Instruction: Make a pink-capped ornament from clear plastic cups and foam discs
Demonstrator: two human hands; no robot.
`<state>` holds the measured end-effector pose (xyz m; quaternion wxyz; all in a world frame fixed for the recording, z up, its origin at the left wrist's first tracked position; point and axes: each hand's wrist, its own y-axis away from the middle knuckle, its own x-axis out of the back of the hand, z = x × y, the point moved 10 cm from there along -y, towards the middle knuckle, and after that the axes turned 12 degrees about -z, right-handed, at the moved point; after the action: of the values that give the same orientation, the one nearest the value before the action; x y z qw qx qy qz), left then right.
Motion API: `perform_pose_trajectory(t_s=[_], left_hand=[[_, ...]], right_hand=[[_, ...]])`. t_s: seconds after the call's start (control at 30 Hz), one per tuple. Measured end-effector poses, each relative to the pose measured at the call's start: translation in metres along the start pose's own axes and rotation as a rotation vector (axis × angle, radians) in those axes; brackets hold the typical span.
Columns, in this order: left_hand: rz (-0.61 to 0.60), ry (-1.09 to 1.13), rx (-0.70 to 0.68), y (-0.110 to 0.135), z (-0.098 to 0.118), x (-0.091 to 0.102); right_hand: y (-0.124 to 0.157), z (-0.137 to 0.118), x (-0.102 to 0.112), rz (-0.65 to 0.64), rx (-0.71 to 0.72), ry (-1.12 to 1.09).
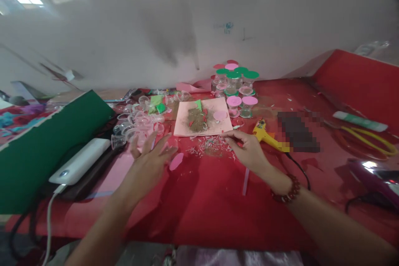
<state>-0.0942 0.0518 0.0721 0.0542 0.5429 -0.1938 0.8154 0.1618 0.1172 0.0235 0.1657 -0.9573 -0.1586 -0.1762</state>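
My left hand (149,164) reaches over a cluster of clear plastic cups (146,122), its fingers spread. Just beside its thumb side is a pink paper disc (176,161); whether the hand touches it I cannot tell. My right hand (249,153), with a red bead bracelet at the wrist, is curled near the pale pink square sheet (205,131). Its thumb and forefinger come close together, and anything between them is too small to name. Below that palm shows a translucent pinkish strip (245,183), perhaps lying on the table. White shreds (212,145) lie between the hands.
Cups topped with green and pink discs (233,75) stand at the back. Right of my right hand lies a yellow glue gun (264,137) with a black cord, then yellow-handled scissors (370,139). A white power bank (81,161) and a green board (56,145) are at left.
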Motion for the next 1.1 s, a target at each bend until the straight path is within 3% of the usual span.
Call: perform_pose_trajectory(t_s=[0.03,0.1,0.23,0.33,0.37,0.43,0.53,0.6,0.67,0.7,0.77,0.87,0.97,1.1], left_hand=[[-0.076,-0.069,-0.040,-0.004,0.005,-0.011],[-0.084,-0.050,-0.036,-0.012,0.006,-0.014],[0.022,0.417,0.020,-0.027,0.015,-0.017],[-0.014,0.853,0.154,-0.035,0.028,-0.059],[-0.044,0.905,0.180,-0.037,0.034,-0.074],[-0.117,0.794,0.172,-0.041,0.043,-0.090],[-0.178,0.607,0.181,-0.043,0.036,-0.082],[-0.089,0.631,0.223,-0.044,0.023,-0.053],[0.038,0.859,0.216,-0.047,0.019,-0.024],[0.083,1.082,0.186,-0.050,0.022,-0.017],[-0.020,1.508,0.145,-0.062,0.042,-0.025],[-0.207,1.851,0.161,-0.075,0.071,-0.046],[-0.347,1.987,0.153,-0.080,0.089,-0.061],[-0.415,2.080,0.140,-0.073,0.096,-0.074]], right_hand=[[0.000,-0.001,0.000,0.003,0.003,0.003],[0.000,-0.002,0.004,0.027,0.015,-0.011],[-0.001,0.000,0.015,0.100,0.013,-0.166],[-0.003,0.006,0.018,0.119,-0.005,-0.269],[-0.004,0.008,0.018,0.119,-0.009,-0.284],[-0.005,0.013,0.017,0.117,-0.025,-0.301],[-0.006,0.018,0.016,0.122,-0.056,-0.322],[-0.006,0.018,0.017,0.133,-0.059,-0.326],[-0.006,0.015,0.019,0.159,-0.044,-0.323],[-0.005,0.013,0.022,0.176,-0.031,-0.322],[-0.004,0.009,0.027,0.217,-0.004,-0.321],[0.000,0.006,0.036,0.271,0.010,-0.310],[0.003,-0.006,0.041,0.283,0.066,-0.247],[0.009,-0.042,0.036,0.233,0.293,-0.099]])
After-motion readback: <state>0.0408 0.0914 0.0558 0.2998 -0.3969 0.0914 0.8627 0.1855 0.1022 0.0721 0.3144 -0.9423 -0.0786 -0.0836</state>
